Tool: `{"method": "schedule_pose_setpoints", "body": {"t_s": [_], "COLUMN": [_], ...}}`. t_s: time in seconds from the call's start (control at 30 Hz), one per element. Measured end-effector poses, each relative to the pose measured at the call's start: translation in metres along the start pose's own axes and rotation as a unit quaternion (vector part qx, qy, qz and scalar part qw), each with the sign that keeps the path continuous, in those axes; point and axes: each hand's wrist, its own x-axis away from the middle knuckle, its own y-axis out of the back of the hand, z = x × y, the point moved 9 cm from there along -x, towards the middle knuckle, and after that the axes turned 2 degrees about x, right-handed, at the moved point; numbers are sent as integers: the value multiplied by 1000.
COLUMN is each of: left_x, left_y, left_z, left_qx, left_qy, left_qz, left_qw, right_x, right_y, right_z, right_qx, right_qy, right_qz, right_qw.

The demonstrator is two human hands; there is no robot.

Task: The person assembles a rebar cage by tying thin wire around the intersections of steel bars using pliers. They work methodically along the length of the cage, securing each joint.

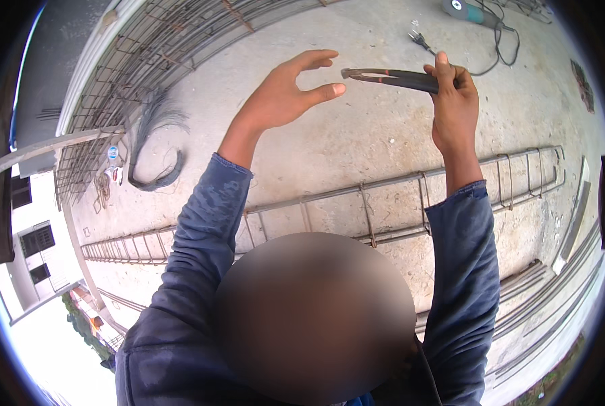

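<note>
My right hand [455, 101] is wrapped around the handles of a pair of pincers [398, 79]; their jaw end points left toward my other hand. The handles are dark, with reddish marks nearer the head. My left hand [285, 91] is raised with thumb and fingers apart and nothing between them, a short gap from the pincers' head. Below both hands, a long rebar cage [364, 188] with rectangular stirrups lies across the concrete floor, partly hidden by my arms.
A bundle of thin tie wire [142, 132] lies at left, beside stacked rebar cages [180, 44]. At the far right sits a green angle grinder [477, 13] with its cord and plug [420, 40] on the floor. Loose steel bars [549, 298] lie at the lower right.
</note>
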Motion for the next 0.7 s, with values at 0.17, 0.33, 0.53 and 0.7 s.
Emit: {"method": "schedule_pose_setpoints", "body": {"t_s": [0.17, 0.33, 0.53, 0.7], "left_x": [172, 389, 406, 334], "left_y": [128, 214, 233, 194], "left_z": [177, 317, 358, 296], "left_qx": [-201, -404, -531, -448], "left_qy": [212, 416, 415, 279], "left_qz": [-163, -226, -24, 38], "left_qw": [942, 783, 738, 849], "right_x": [29, 59, 69, 87], "right_y": [14, 10, 82, 168], "right_z": [-76, -49, 4, 26], "right_qx": [328, 397, 505, 558], "right_qy": [-12, 21, 110, 58], "right_qz": [189, 353, 408, 400], "right_qw": [926, 847, 753, 725]}}
